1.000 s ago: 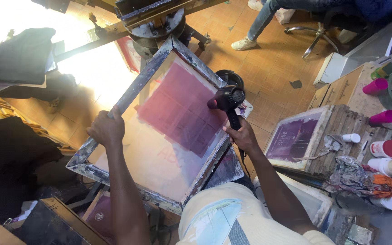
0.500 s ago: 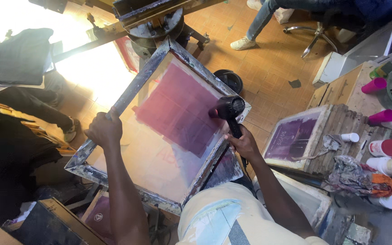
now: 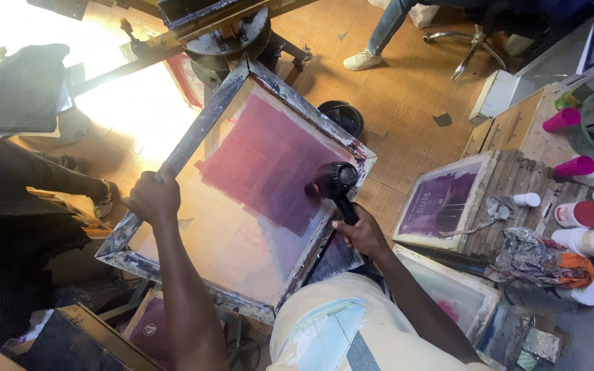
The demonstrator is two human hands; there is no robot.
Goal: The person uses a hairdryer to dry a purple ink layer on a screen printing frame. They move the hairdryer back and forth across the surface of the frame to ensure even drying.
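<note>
A large printing screen point(image 3: 194, 141) with a worn metal frame is tilted in front of me, its mesh stained purple point(image 3: 269, 161) in the middle. My left hand point(image 3: 152, 199) grips the frame's left rail. My right hand point(image 3: 359, 233) holds a black hair dryer point(image 3: 335, 185) by its handle, the nozzle aimed at the purple patch close to the mesh.
A smaller purple screen point(image 3: 441, 203) leans on a stack of wooden frames at right, beside pink cups point(image 3: 562, 120), bottles point(image 3: 589, 240) and rags point(image 3: 537, 257). A press carousel hub point(image 3: 232, 34) stands behind. Another person's leg and shoe point(image 3: 362, 60) and a chair base point(image 3: 472, 45) are at top.
The hair dryer has moved slightly left and down over the purple patch, and the view has shifted a little. My left hand keeps its hold on the frame.
</note>
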